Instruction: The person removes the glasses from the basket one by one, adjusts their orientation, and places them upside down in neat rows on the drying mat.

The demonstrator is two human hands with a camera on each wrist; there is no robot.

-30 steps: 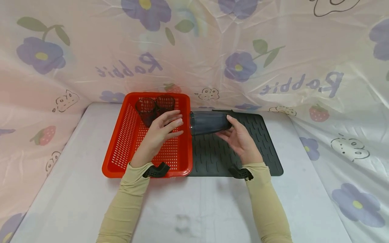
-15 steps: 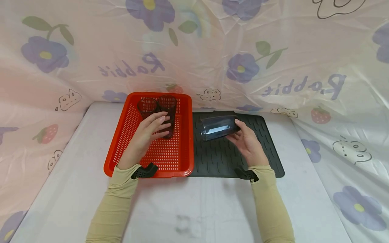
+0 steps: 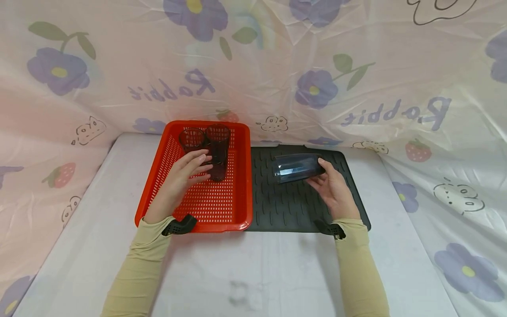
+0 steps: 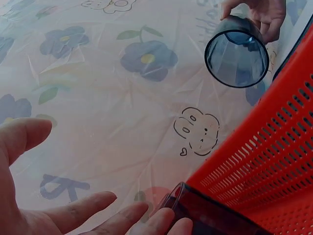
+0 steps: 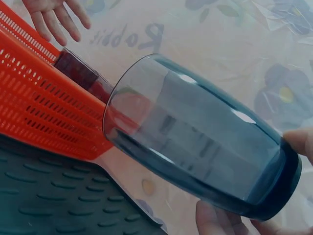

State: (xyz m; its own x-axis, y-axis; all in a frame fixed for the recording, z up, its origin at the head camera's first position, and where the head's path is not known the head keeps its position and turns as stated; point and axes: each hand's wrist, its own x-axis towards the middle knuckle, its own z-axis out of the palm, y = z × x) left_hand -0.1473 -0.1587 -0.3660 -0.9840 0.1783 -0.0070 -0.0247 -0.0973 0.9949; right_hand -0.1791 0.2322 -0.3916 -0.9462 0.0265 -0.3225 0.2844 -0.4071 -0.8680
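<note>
My right hand [image 3: 334,187] grips a blue-tinted drinking glass [image 3: 297,168] by its base end. The glass lies tilted on its side in the air over the dark mat [image 3: 273,211], its mouth toward the left. In the right wrist view, fingers and thumb pinch the thick bottom of the glass [image 5: 205,142]. My left hand [image 3: 176,182] hovers over the red basket [image 3: 241,211] with its fingers spread and nothing in them. Two dark-tinted glasses [image 3: 218,152] stand in the basket's back part, one partly hidden behind the left hand.
The basket stands directly left of the ridged mat on a white table [image 3: 253,273]. Behind them hangs a printed sheet [image 3: 261,66] with flowers and rabbits, close to the back edges of basket and mat.
My right hand has carried the glass rightward, away from the basket and over the mat. My left hand has drawn back to the left, off the glass's mouth side.
</note>
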